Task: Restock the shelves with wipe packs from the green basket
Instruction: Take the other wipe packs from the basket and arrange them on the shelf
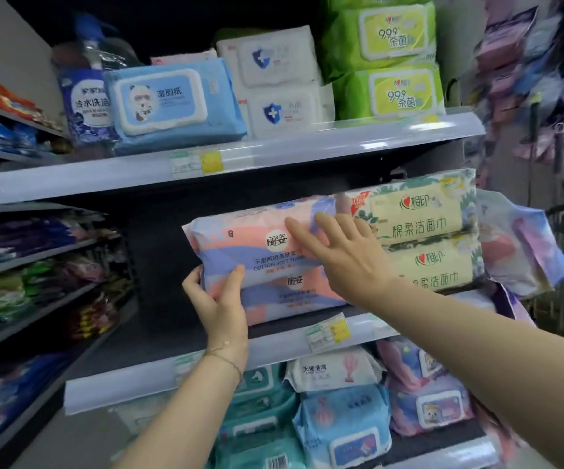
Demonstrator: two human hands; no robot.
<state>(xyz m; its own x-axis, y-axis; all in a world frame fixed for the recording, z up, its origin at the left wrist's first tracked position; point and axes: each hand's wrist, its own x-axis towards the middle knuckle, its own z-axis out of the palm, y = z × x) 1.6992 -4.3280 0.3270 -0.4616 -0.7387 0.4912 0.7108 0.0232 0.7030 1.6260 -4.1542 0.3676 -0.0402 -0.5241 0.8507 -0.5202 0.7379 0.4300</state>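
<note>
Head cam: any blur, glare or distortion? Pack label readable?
Head view: centre sharp, label readable on the pack gripped by the left hand; right hand slightly soft; hanging goods at right and side shelves at left smeared; upper shelf rail shows glare; wide-angle lens tilts and bows the shelves.

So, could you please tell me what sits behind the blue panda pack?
Only the top edge of a pink pack shows behind the blue panda pack; the rest is covered.

my right hand (341, 258) covering part of the pink-blue pack (257, 252), hanging goods (524, 55) at right blurred, price tag (196, 162) print unreadable
</note>
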